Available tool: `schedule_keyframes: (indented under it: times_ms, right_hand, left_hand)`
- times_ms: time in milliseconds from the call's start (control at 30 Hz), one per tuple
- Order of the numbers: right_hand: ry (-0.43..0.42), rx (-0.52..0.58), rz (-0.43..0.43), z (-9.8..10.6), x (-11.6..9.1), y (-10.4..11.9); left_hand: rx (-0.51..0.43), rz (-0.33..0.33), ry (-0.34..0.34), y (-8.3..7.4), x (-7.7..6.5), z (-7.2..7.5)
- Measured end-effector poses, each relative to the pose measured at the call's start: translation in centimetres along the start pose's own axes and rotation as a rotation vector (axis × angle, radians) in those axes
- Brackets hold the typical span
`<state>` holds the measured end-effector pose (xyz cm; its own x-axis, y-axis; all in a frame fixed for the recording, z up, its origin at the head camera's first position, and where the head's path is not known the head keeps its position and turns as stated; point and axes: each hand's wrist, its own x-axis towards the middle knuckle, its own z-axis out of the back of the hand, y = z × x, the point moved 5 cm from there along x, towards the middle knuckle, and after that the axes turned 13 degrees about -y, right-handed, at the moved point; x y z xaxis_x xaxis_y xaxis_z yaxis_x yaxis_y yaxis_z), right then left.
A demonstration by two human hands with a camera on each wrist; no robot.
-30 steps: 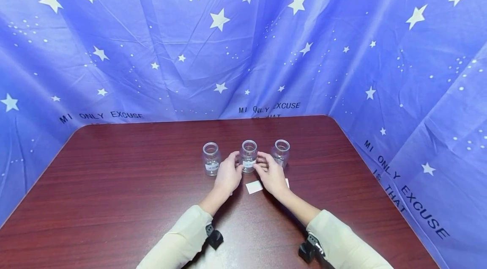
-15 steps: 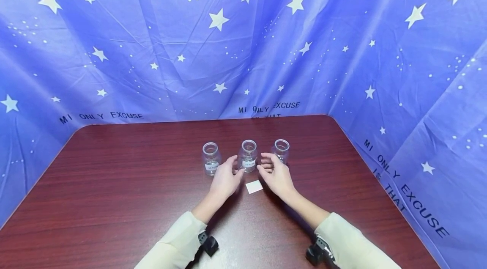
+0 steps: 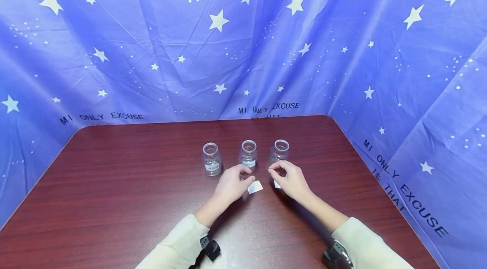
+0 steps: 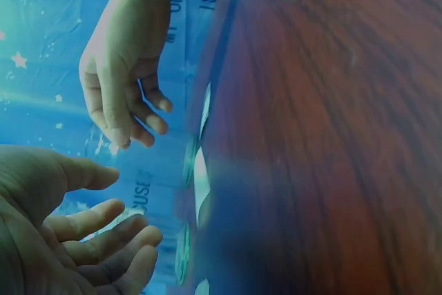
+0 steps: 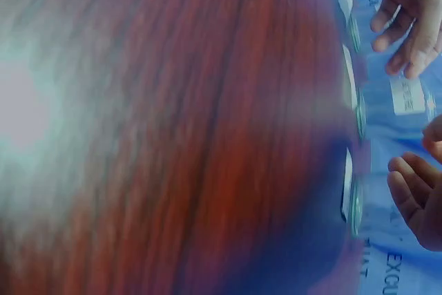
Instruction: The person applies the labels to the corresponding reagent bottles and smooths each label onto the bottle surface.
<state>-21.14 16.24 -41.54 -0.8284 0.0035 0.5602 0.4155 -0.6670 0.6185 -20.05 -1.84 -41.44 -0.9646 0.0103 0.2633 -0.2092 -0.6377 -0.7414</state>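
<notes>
Three clear glass jars stand upright in a row in the head view: a left jar (image 3: 211, 159), a middle jar (image 3: 249, 153) and a right jar (image 3: 281, 152). White labels show on the left and middle ones. My left hand (image 3: 230, 183) hovers in front of the middle jar, fingers loosely bent and holding nothing. In front of the right jar, covering its lower part, is my right hand (image 3: 292, 179); the right wrist view shows its fingers (image 5: 413, 184) relaxed with nothing between them. A white card (image 3: 255, 187) lies between the hands. Another white card (image 3: 277, 184) is partly behind the right hand.
The jars and cards rest on a dark red-brown wooden table (image 3: 133, 184). A blue star-printed curtain (image 3: 182, 28) hangs behind it and along the sides. Each forearm wears a black wrist camera, the left camera (image 3: 211, 248) and the right camera (image 3: 336, 256).
Both hands have come away from the middle jar, which stays in place. The right hand has moved right and toward me, in front of the right jar; the left has drawn back slightly.
</notes>
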Motion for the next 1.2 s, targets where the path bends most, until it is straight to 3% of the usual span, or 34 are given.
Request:
schedule_keyframes:
  times_ms: [267,600,833,1100,1200]
  right_hand:
    - [0.080,-0.051,0.005,1.5,0.2,-1.7]
    - [0.221,-0.096,0.003,2.6,0.0,-3.8]
    - [0.238,-0.125,0.053,2.7,-0.4,-4.5]
    - [0.245,-0.119,0.069,2.3,-0.7,-4.8]
    - [0.266,-0.133,0.090,2.1,-0.8,-4.9]
  left_hand:
    - [0.046,-0.058,0.072,-1.5,-0.5,-2.2]
    - [0.218,-0.155,0.134,-3.7,-0.5,-5.0]
    - [0.359,-0.198,0.108,-4.5,-0.3,-6.4]
    - [0.501,-0.256,0.037,-4.3,0.2,-7.2]
    - [0.543,-0.256,0.049,-4.3,0.3,-7.4]
